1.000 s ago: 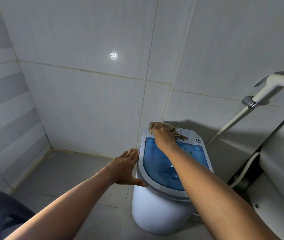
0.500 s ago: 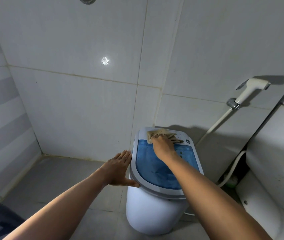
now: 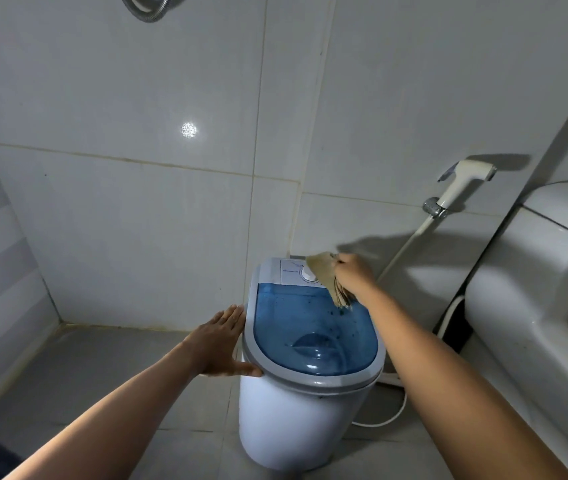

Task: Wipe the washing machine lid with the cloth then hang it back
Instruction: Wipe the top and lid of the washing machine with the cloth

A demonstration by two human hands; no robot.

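Tiled bathroom corner: right hand [image 3: 353,275] grips cloth [image 3: 327,277] at lid's [image 3: 313,327] 1 o'clock, unwiped blue panel running toward 6; flat, open left hand [image 3: 222,344] braces 9 o'clock rim.

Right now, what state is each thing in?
Lid: closed, specks on it.
Cloth: bunched, on the lid's back right.
Right hand: grips cloth.
Left hand: flat against the washer's left side.
Sprayer: hung on wall.

Two hands [image 3: 218,344], one cloth [image 3: 325,277], one washer [image 3: 306,368].
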